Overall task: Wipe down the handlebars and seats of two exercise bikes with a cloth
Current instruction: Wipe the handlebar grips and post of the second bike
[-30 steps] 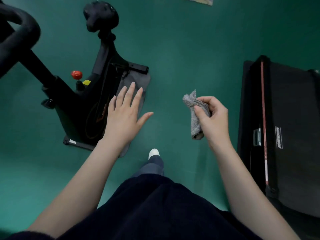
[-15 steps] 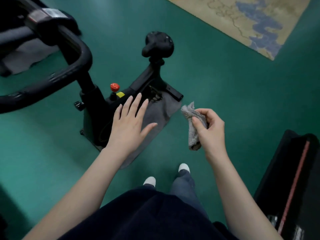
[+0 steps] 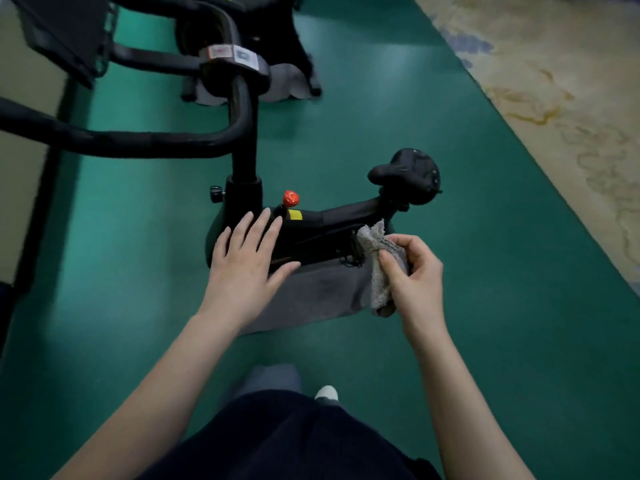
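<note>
A black exercise bike (image 3: pixel 332 216) stands in front of me on the green floor. Its black seat (image 3: pixel 408 176) is at centre right and its curved black handlebar (image 3: pixel 145 145) reaches out to the left. My right hand (image 3: pixel 414 275) grips a crumpled grey cloth (image 3: pixel 377 268) in the air just below the seat post. My left hand (image 3: pixel 247 265) hovers flat with its fingers spread over the bike's frame, holding nothing. The base of a second black bike (image 3: pixel 249 39) shows at the top.
A grey mat (image 3: pixel 322 296) lies under the near bike, and another lies under the far bike. A red knob (image 3: pixel 290 198) sticks up from the frame. A beige patterned rug (image 3: pixel 554 109) covers the floor at the right. My foot (image 3: pixel 327 393) is at the bottom.
My view has swung left and closer to the bike, so the handlebar and second bike came into sight and the treadmill left it. Both hands keep their poses; the right still holds the cloth.
</note>
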Tool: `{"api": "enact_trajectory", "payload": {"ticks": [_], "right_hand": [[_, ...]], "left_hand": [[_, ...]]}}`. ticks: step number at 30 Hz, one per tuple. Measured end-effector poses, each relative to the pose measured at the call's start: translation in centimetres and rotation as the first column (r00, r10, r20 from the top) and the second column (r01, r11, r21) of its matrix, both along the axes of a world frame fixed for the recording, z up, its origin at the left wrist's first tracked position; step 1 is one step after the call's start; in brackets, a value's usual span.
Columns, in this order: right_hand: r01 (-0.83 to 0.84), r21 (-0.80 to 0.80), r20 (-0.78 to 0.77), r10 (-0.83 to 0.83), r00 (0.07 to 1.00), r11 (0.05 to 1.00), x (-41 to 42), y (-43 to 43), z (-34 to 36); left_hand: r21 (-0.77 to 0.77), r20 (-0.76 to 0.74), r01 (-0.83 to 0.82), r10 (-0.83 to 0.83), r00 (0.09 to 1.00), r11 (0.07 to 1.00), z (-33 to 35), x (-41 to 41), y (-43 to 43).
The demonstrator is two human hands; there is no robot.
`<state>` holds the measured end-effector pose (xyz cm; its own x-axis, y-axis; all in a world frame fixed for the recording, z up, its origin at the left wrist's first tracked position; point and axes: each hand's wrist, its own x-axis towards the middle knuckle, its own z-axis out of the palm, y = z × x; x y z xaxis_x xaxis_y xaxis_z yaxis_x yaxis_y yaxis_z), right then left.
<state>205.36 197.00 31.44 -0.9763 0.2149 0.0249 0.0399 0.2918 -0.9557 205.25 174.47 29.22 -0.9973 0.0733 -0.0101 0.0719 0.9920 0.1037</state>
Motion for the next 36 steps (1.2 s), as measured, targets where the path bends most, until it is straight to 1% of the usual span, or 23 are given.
{"api": "enact_trajectory", "payload": {"ticks": [5, 9, 12, 17, 20, 24, 30, 33, 36], "right_hand": [[-0.205, -0.041, 0.004, 0.206, 0.979, 0.978, -4.1, -0.8, 0.2], [-0.386, -0.046, 0.016, 0.387, 0.922, 0.921, -7.5, -3.9, 0.8], [-0.492, -0.056, -0.002, 0.493, 0.87, 0.869, -9.9, -6.4, 1.4], [-0.612, -0.062, -0.064, 0.609, 0.791, 0.788, -14.1, -9.8, 2.6], [-0.654, -0.081, -0.114, 0.645, 0.756, 0.752, -16.7, -11.7, 3.8], [-0.711, -0.092, -0.164, 0.694, 0.701, 0.697, -18.9, -14.2, 5.3], [-0.836, -0.077, -0.179, 0.817, 0.548, 0.543, -21.2, -18.8, 7.5], [-0.895, -0.046, -0.187, 0.876, 0.444, 0.444, -22.1, -21.6, 8.0], [-0.946, -0.01, -0.216, 0.923, 0.319, 0.324, -22.8, -24.2, 8.3]], "left_hand": [[-0.016, 0.03, -0.241, 0.242, 0.97, 0.97, 0.4, 1.5, -1.4], [-0.015, 0.011, -0.426, 0.426, 0.905, 0.905, 0.9, 2.2, -3.3], [0.014, 0.006, -0.524, 0.524, 0.852, 0.852, 1.1, 1.6, -4.6], [0.043, -0.002, -0.653, 0.654, 0.756, 0.756, 1.1, -0.9, -6.8], [0.054, -0.006, -0.717, 0.718, 0.696, 0.695, 1.3, -2.1, -8.6], [0.072, -0.062, -0.785, 0.789, 0.612, 0.615, 2.6, -2.2, -10.5], [0.104, -0.085, -0.869, 0.875, 0.476, 0.483, 3.9, -2.3, -11.4], [0.126, -0.092, -0.904, 0.912, 0.4, 0.409, 4.0, -2.6, -11.5], [0.162, -0.122, -0.925, 0.937, 0.327, 0.343, 4.4, -3.4, -11.4]]}}
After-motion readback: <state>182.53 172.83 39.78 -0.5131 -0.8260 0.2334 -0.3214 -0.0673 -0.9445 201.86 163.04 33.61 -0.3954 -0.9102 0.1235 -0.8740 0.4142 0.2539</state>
